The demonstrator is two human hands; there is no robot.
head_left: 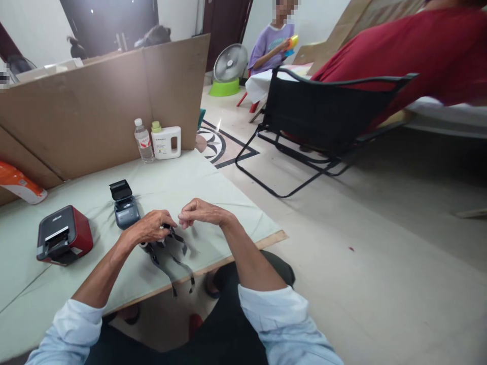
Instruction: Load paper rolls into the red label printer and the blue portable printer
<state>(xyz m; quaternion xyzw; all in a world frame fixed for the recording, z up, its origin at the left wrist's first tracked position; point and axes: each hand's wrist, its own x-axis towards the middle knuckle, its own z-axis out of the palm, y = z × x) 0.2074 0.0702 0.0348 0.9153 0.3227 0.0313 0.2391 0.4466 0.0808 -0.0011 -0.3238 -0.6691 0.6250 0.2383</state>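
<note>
My left hand (152, 226) is over the table near its front edge, its fingers closed around part of a bundle of dark strips. One dark strip (182, 271) hangs over the table edge, with another beside it. What looks like a small roll (143, 245) lies partly hidden under the left hand. My right hand (198, 212) is just to the right, its fingertips pinched together; I cannot make out whether anything is between them. Behind the left hand stands a small dark blue-grey label printer (127, 213) with its lid up.
A red and black printer (65, 235) stands on the left. Against the cardboard screen (102, 106) are a water bottle (143, 142), a white jug (166, 144) and an orange-white bottle (23, 182). Right of the table are a black folding chair (319, 111) and people.
</note>
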